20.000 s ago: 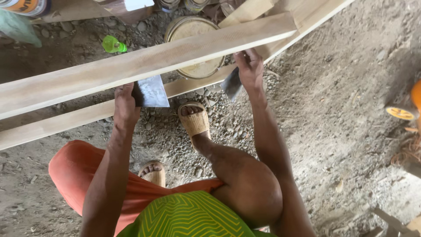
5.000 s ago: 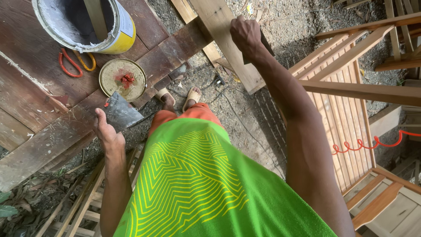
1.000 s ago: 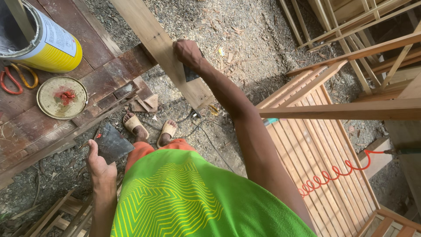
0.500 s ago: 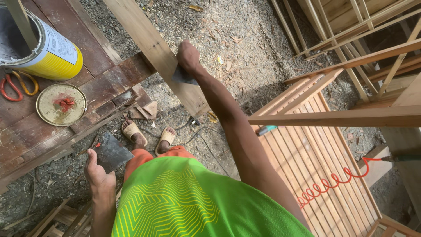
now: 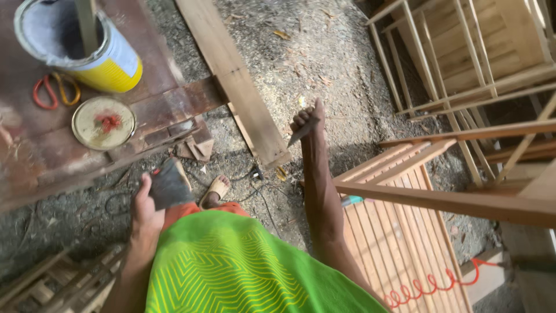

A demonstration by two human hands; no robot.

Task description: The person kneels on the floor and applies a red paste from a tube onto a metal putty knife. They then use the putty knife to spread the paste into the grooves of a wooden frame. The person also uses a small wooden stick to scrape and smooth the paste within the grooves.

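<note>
My left hand [image 5: 143, 213] hangs at my side and grips a flat dark scraper blade [image 5: 169, 184]. My right hand [image 5: 307, 123] is stretched forward with its fingers closed on a small dark putty knife [image 5: 302, 131]. It hovers just right of the near end of a long pale wooden plank [image 5: 231, 75], which lies slanted on the gravel, and does not touch it. My green shirt [image 5: 231, 266] fills the bottom of the view, and one sandalled foot [image 5: 216, 189] shows below it.
A yellow paint can [image 5: 110, 66] with a stick in it, its round lid [image 5: 104, 122] and red-handled scissors [image 5: 49, 93] sit on a dark board platform [image 5: 174, 110] at left. Slatted wooden frames [image 5: 463, 145] stand at right above a red coiled hose [image 5: 440, 285].
My right hand has come off the plank and now sits to the right of its near end. My left hand stays low with the scraper.
</note>
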